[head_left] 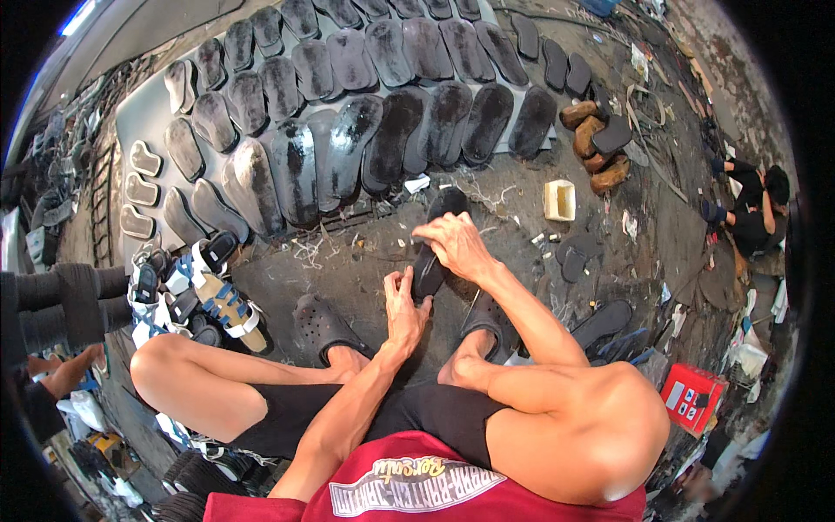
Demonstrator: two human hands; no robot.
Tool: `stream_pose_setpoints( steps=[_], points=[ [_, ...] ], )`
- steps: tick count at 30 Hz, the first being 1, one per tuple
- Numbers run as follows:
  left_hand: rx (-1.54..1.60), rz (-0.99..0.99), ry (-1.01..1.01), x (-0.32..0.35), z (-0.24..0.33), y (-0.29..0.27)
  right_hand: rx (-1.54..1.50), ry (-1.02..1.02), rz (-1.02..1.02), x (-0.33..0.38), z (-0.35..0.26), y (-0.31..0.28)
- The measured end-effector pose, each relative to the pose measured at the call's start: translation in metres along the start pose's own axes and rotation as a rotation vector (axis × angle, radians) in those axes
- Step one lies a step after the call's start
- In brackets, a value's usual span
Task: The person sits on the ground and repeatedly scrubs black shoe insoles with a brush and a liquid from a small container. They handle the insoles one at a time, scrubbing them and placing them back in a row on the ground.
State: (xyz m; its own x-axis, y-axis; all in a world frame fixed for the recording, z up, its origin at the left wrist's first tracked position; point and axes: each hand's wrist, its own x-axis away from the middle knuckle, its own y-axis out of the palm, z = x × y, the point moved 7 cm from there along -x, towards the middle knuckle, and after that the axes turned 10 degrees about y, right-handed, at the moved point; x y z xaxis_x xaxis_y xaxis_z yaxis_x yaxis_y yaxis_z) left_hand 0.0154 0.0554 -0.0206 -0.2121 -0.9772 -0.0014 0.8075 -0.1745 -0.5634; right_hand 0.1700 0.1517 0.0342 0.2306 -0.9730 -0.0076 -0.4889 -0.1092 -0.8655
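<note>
A dark, elongated shoe sole stands out in front of me between my feet, its far end pointing away. My left hand grips its near end, thumb and fingers closed on the edges. Across the middle of the sole lies my right hand, its fingers bent and pressed onto it; their undersides are hidden. Just beyond, rows of black and grey soles lie on a pale sheet, some with glossy dark patches.
Strapped sandals are heaped at left. To the right are brown shoe lasts, a cream tub, a loose sole and a red box. Another person sits at far right. Scraps litter the floor around my clogs.
</note>
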Motion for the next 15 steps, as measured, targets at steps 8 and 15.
stream_pose_setpoints(
  steps=[8,15],
  points=[
    [-0.019,0.055,0.024,-0.015,0.004,0.001,0.191,0.269,0.364,0.012,0.041,-0.032],
    [0.202,0.611,-0.258,-0.020,-0.045,-0.045,0.228,-0.053,0.195,0.091,-0.055,0.032]
  ],
)
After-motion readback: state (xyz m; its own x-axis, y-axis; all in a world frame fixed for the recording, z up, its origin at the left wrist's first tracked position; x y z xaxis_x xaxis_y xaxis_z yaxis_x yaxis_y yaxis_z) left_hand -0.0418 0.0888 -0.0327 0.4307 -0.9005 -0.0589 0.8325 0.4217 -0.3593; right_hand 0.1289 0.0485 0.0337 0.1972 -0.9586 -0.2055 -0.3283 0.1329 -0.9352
